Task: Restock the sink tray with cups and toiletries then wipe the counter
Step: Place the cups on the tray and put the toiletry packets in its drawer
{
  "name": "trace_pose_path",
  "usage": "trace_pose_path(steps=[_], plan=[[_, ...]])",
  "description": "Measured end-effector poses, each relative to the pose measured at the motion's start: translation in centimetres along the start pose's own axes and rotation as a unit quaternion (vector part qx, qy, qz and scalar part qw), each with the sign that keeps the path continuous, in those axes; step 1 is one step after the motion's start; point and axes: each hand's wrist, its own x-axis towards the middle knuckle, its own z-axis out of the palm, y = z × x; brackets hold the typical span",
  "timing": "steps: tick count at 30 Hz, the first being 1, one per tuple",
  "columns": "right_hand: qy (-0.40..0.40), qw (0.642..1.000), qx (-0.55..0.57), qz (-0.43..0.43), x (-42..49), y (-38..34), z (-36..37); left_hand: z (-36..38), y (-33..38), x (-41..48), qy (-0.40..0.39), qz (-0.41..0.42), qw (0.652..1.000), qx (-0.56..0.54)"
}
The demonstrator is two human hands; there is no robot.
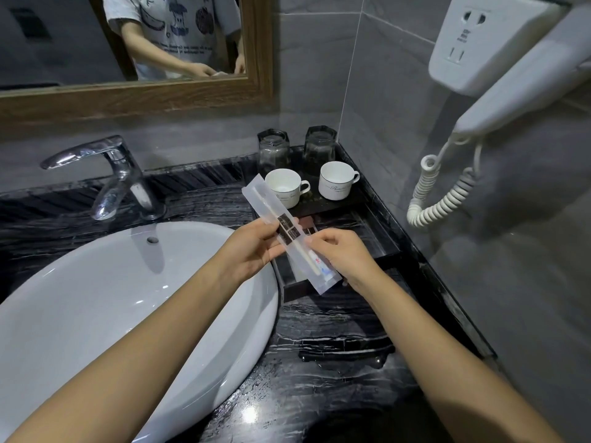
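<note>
Both of my hands hold a long clear toothbrush packet slantwise above the black tray. My left hand pinches its middle from the left, and my right hand grips its lower end. Inside the packet lie a white toothbrush and a small toothpaste tube. At the back of the tray stand two white cups, and behind them two upturned glass tumblers. The tray's front half shows a dark-labelled packet under the held one, mostly hidden.
A white basin fills the left, with a chrome tap behind it. The black marble counter runs along the right, bounded by grey tiled walls. A wall hair dryer with coiled cord hangs at the right. A wood-framed mirror sits above.
</note>
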Motion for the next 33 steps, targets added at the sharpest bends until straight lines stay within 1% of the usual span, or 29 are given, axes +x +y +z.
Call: trace_pose_path(steps=[4, 9, 16, 18, 19, 20, 21, 23, 24, 26, 28, 30, 33], plan=[[0.008, 1.000, -0.019, -0.008, 0.1, 0.2, -0.7, 0.3, -0.4, 0.4, 0.008, -0.014, 1.000, -0.008], [0.014, 1.000, 0.007, 0.025, 0.1, 0.9, -2.1, 1.1, -1.2, 0.9, 0.039, -0.020, 0.999, -0.007], [0.032, 0.998, 0.020, 0.052, -0.1, 1.7, -4.0, 1.4, -1.9, 1.9, 0.053, -0.027, 0.998, -0.021], [0.046, 0.997, 0.017, 0.063, -0.2, 1.9, -4.8, 1.1, -1.9, 2.3, 0.080, -0.007, 0.997, 0.003], [0.056, 0.996, 0.010, 0.071, -0.1, 2.1, -5.4, 0.8, -1.9, 2.5, 0.105, 0.014, 0.993, 0.046], [0.067, 0.995, 0.002, 0.080, -0.2, 2.1, -5.8, 0.4, -2.1, 2.7, 0.137, 0.046, 0.983, 0.118], [0.077, 0.993, -0.007, 0.090, -0.2, 2.2, -6.3, 0.0, -2.2, 2.9, 0.170, 0.087, 0.957, 0.217], [0.096, 0.989, -0.025, 0.111, -0.1, 2.4, -7.1, -0.8, -2.4, 3.0, 0.211, 0.175, 0.866, 0.417], [0.103, 0.987, -0.034, 0.120, -0.1, 2.4, -7.4, -1.0, -2.6, 3.2, 0.209, 0.208, 0.824, 0.483], [0.109, 0.982, -0.056, 0.141, 0.3, 2.4, -7.7, -1.6, -2.9, 3.9, 0.182, 0.232, 0.768, 0.569], [0.109, 0.977, -0.087, 0.162, 1.2, 2.4, -7.6, -2.0, -3.3, 4.8, 0.146, 0.214, 0.726, 0.637], [0.107, 0.971, -0.120, 0.177, 2.7, 2.4, -7.2, -2.3, -3.7, 5.5, 0.119, 0.199, 0.694, 0.681], [0.105, 0.964, -0.162, 0.183, 4.9, 2.3, -6.5, -2.5, -4.0, 6.1, 0.107, 0.214, 0.662, 0.710]])
